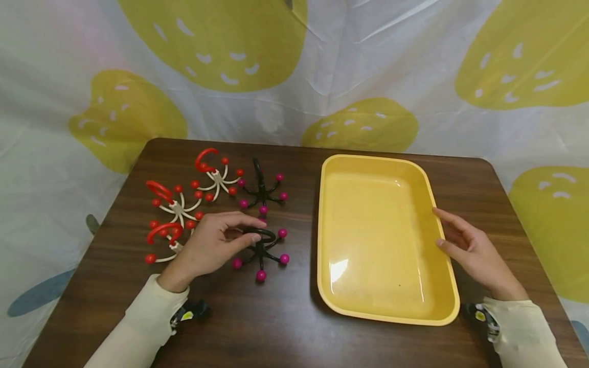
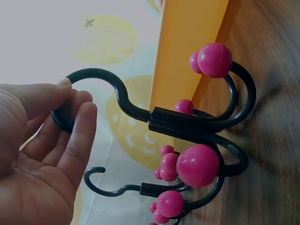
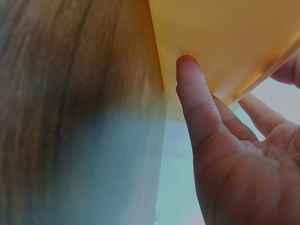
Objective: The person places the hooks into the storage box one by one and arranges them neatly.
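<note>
My left hand [image 1: 208, 246] pinches the hook end of a black hook hanger [image 1: 261, 249], whose curved arms end in pink balls. The left wrist view shows the thumb and fingers on the black hook [image 2: 123, 96]; whether the arms touch the table cannot be told. Behind it stands a second black hanger [image 1: 262, 194], also with pink balls. On the right, my right hand [image 1: 474, 253] touches the side of a yellow plastic tub [image 1: 372, 230]. Its fingers [image 3: 199, 103] lie extended against the tub's outer wall in the right wrist view.
Left of the black hangers stand three cream hangers with red hooks and red balls: one at the back [image 1: 217, 179], one in the middle [image 1: 178, 208], one in front [image 1: 175, 247] partly behind my left hand. A patterned cloth [image 1: 276, 117] hangs behind the brown wooden table [image 1: 257, 322].
</note>
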Demonstrator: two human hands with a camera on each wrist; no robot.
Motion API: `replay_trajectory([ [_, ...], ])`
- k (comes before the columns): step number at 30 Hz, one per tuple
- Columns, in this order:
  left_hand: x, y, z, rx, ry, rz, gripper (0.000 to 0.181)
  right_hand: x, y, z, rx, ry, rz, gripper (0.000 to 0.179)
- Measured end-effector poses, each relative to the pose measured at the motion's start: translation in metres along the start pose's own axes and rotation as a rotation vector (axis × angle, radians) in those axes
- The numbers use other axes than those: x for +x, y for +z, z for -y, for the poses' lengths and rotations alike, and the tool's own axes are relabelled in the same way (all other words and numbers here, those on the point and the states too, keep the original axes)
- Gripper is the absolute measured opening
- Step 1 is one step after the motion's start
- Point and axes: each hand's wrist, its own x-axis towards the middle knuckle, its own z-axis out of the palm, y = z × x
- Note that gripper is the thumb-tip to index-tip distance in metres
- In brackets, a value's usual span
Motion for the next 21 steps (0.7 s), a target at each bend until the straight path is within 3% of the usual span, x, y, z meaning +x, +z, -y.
replay_trajectory([
  [9, 0.003, -0.003, -0.009, -0.037, -0.021, 0.011, 0.024, 0.0, 0.0, -0.001, -0.012, -0.004, 0.001, 0.065],
  [16, 0.007, -0.005, -0.017, -0.126, -0.057, 0.019, 0.024, 0.001, -0.001, -0.002, -0.017, 0.009, 0.009, 0.066],
  [21, 0.014, -0.006, -0.023, -0.146, -0.048, 0.016, 0.024, 0.0, -0.001, -0.002, -0.004, -0.001, 0.009, 0.067],
])
